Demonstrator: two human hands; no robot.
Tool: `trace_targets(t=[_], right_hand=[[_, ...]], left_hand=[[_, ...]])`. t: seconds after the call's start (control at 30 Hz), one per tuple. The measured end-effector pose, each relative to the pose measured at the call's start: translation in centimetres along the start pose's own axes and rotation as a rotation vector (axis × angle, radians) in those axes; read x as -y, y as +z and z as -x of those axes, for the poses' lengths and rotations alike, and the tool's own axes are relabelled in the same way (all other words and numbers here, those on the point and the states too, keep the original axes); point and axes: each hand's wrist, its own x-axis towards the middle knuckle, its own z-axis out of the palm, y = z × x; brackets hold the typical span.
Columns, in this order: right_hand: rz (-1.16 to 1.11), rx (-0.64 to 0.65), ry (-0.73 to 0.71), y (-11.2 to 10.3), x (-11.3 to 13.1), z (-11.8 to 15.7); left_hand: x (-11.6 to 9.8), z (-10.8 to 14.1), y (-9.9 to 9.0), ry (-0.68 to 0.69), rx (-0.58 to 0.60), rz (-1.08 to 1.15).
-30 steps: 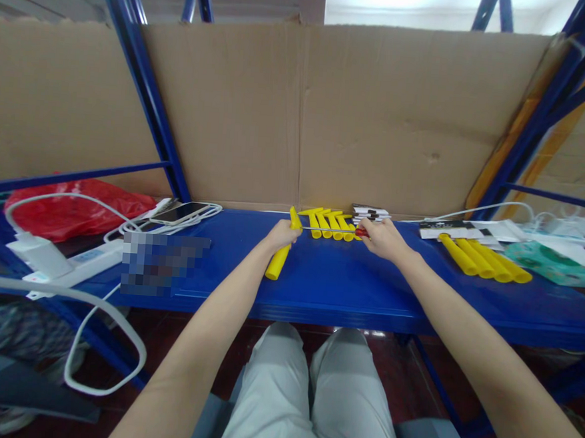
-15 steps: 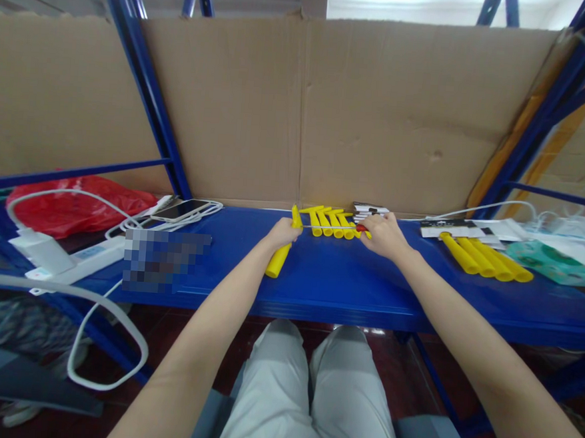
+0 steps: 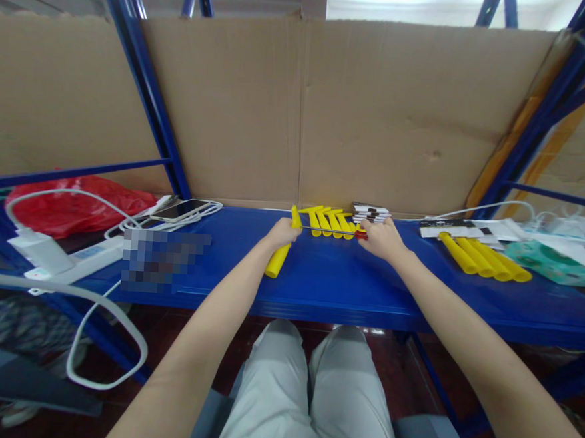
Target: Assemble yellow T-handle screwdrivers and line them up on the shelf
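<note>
My left hand (image 3: 284, 233) is closed around a yellow tube-handled piece (image 3: 278, 261), its wide round end pointing down toward me and its narrower top showing above the fingers. In my right hand (image 3: 382, 238) is a screwdriver (image 3: 360, 235) with a red handle. Its thin metal shaft runs level to the left and meets the yellow piece beside my left hand; the tip itself is too small to make out. Behind the shaft lie several similar yellow pieces (image 3: 328, 223) in a row. A small stack of black-and-white printed cards (image 3: 370, 213) sits just beyond my right hand.
Several yellow tubes (image 3: 485, 258) lie on the right of the blue table (image 3: 338, 275), near a green plastic packet (image 3: 552, 264). On the left are a white power strip (image 3: 87, 258), a phone (image 3: 185, 209), cables and a red bag (image 3: 80, 204). Cardboard (image 3: 300, 113) stands behind.
My right hand has shifted slightly and turned on the screwdriver, its fingers sitting lower. My left hand and the yellow piece stay nearly still.
</note>
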Motion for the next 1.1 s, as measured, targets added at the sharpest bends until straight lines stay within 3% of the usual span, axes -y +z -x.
trace_targets(t=[0.9, 1.1], right_hand=[[-0.114, 0.080, -0.114, 0.4, -0.4, 0.1], [-0.113, 0.107, -0.008, 0.6, 0.0, 0.2]], left_hand=[[-0.5, 0.7, -0.1, -0.026, 0.010, -0.029], [-0.3, 0.5, -0.1, -0.029, 0.009, -0.035]])
